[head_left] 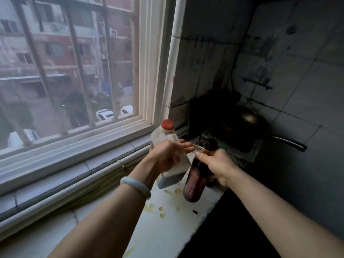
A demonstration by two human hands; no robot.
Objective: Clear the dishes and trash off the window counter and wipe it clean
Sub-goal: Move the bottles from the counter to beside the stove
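I see one stained desk (167,229) and one wok (247,123) at two o'clock. Two bottles are over the desk. The left hand (167,155) grips the white jug (163,133), cap toward twelve. The right hand (216,164) grips the dark bottle (194,183), neck toward one.

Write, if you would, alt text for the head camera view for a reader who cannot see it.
A person's left hand grips a pale red-capped jug and the right hand grips a dark bottle by its neck, both tilted over a stained white window counter. A dark wok sits on a stove beyond.
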